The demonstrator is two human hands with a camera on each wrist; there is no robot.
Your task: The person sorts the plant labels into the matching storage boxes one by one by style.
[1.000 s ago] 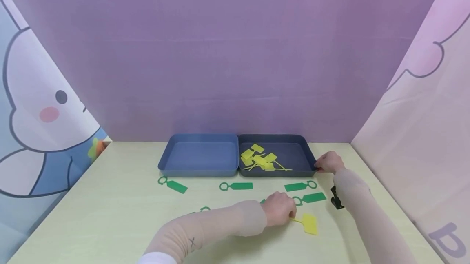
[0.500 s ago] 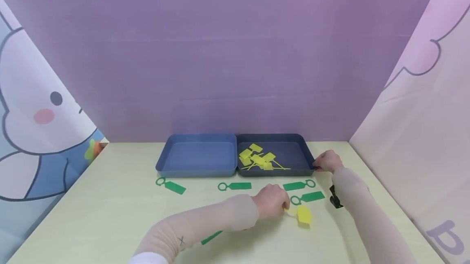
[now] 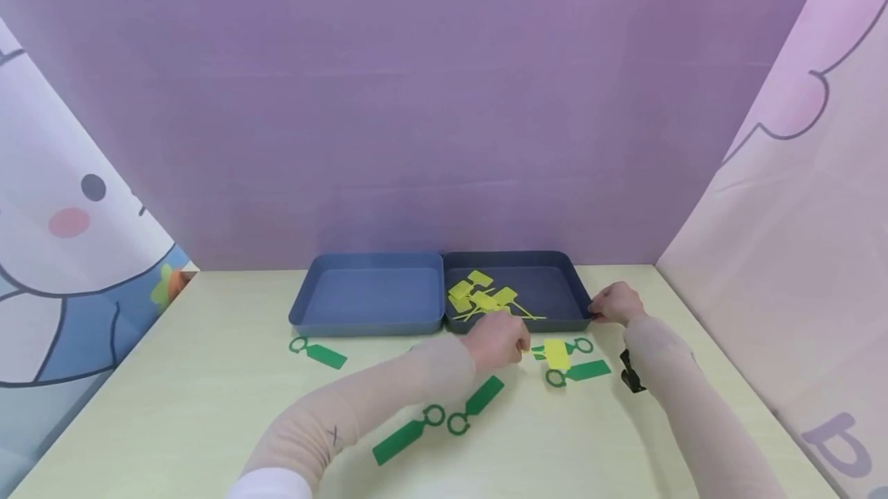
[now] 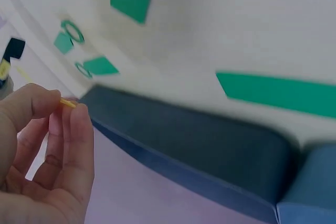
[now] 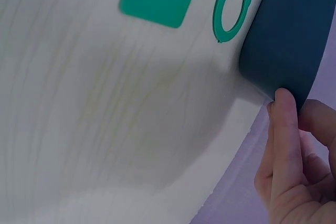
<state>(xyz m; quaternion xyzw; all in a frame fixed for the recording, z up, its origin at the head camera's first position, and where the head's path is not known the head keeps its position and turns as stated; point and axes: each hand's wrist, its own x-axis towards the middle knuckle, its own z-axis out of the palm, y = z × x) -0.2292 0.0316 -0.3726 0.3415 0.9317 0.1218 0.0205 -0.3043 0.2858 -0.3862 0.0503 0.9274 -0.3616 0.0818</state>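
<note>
My left hand (image 3: 496,341) pinches the thin stem of a yellow tag (image 3: 556,354) between thumb and finger. The tag's flat square end points right and overlaps a green ring tag (image 3: 588,369) and its neighbour in the head view. In the left wrist view the yellow stem (image 4: 68,103) shows at the fingertips, near the dark tray's wall. At the back right, my right hand (image 3: 619,304) grips the near right corner of the dark navy tray (image 3: 551,287), thumb and fingers on either side of its wall (image 5: 289,40). Several yellow tags (image 3: 486,300) lie piled in that tray's left half.
A blue tray (image 3: 375,295) stands against the dark one's left side. Green ring tags lie in front: one at left (image 3: 326,355), two near the middle, a green tag (image 3: 398,443) and another green tag (image 3: 484,396). A purple cloth (image 3: 444,113) hangs behind the table.
My left hand has lifted the yellow tag off the table and moved it back and left toward the dark tray. My right hand keeps its hold on the tray corner.
</note>
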